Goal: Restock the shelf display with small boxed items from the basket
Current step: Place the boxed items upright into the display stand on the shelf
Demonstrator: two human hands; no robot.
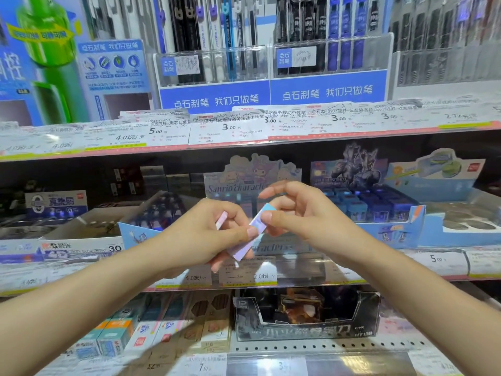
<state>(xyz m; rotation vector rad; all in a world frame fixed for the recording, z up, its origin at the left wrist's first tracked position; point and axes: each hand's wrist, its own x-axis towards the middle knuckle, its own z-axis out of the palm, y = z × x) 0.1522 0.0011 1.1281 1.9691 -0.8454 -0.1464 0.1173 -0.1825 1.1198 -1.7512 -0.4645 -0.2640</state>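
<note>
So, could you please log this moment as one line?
left hand: holds pink box | both hands: hold blue-lilac box | right hand | before Sanrio display

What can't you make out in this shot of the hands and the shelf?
- Basket: not in the head view at all.
- Pink item: mostly hidden in the left hand; only an edge shows.
- Blue box: print too blurred to read; the right hand covers its upper end.
- Sanrio display: its inside is hidden behind both hands.
- Price tags: small print too fine.
</note>
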